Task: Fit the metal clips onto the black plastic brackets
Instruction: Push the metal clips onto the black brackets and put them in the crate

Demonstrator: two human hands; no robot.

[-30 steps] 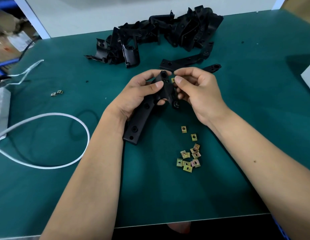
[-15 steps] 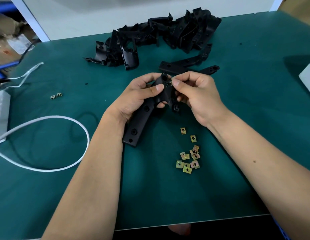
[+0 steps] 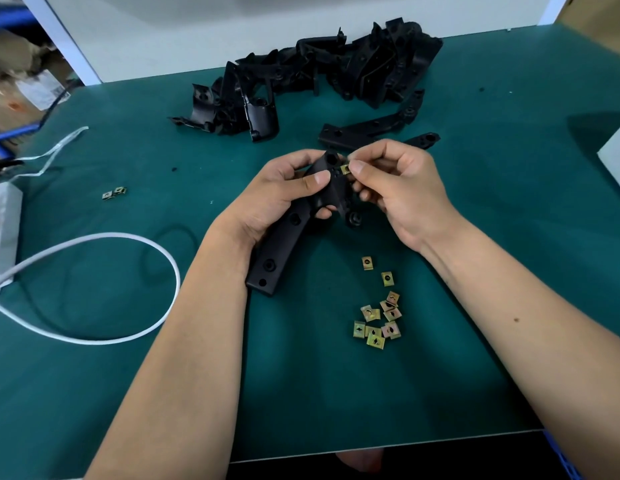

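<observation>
I see the right hand [image 3: 402, 192] pinching a metal clip [image 3: 345, 168] against the upper end of the black bracket [image 3: 294, 230]. Left hand [image 3: 277, 199] grips that bracket mid-length, above the green mat [image 3: 128, 375]. Loose clips [image 3: 378, 320] lie below-right of the bracket; bracket pile [image 3: 319, 77] beyond it.

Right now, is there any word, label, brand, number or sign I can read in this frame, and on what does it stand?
None can be read.
Cardboard boxes at far left: a pale label shows, too blurred to read.
Black bracket in the left hand: no lettering visible.
Metal clip pinched by the right hand, and the loose clips: only cut-out holes, no marks.
</observation>
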